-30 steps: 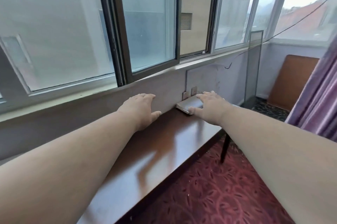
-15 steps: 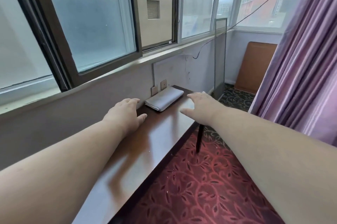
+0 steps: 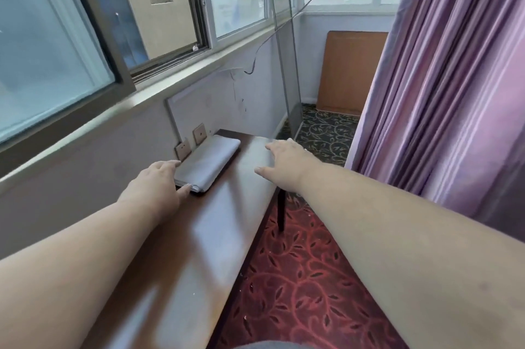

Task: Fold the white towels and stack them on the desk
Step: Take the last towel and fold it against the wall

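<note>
A folded white towel (image 3: 209, 162) lies flat at the far end of the dark wooden desk (image 3: 199, 238), against the wall below the window. My left hand (image 3: 159, 186) reaches out with straight fingers, its fingertips at the towel's near left corner. My right hand (image 3: 284, 161) hovers flat and open over the desk's right edge, apart from the towel and holding nothing.
Two wall sockets (image 3: 191, 140) sit just behind the towel. A purple curtain (image 3: 443, 87) hangs close on the right. A framed screen panel (image 3: 287, 64) leans at the desk's far end, a brown board (image 3: 349, 70) in the corner. Red patterned carpet (image 3: 295, 277) lies below.
The view has swung right and closer. My right hand has come off the towel and moved to the desk's right edge. My left hand has reached forward to the towel's corner.
</note>
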Demonstrator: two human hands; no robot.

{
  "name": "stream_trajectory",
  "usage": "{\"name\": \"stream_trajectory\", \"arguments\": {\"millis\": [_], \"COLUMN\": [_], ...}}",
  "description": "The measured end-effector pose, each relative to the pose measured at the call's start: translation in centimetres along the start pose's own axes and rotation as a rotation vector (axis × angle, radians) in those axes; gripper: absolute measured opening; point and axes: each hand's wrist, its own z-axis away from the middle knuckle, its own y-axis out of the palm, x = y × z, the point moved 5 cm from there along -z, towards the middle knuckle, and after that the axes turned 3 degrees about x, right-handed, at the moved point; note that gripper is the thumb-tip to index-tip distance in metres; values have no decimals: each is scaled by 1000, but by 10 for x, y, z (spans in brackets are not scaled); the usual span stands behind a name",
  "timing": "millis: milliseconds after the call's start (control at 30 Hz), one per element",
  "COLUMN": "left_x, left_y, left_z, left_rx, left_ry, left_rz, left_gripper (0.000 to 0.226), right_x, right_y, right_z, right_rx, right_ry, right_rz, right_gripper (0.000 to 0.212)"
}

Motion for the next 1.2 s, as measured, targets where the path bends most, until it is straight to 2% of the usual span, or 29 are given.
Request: {"name": "stream_trajectory", "arguments": {"millis": [200,600,767,933,1200], "left_x": [-25,-68,-64,-30,10], "left_y": [32,90,111,119,149], "left_z": [-76,-176,-194,-223,-245], "left_rx": [25,-10,24,56,162], "left_ry": [-27,-382,-422,-482,-550], "left_rz": [-1,67,3,-29,-56], "left_gripper": [68,70,72,76,76], "right_x": [-46,-119,-107,-79,-57], "right_y": [12,29,54,79,118], "right_z": [-90,-283,-323,-356,-397], "right_rx": [-13,159,229,294,382], "right_ry": [-57,-313,-412,-490,-498], "right_rz": [-16,125,188,268,411], "right_gripper": [77,75,73,76,77]}}
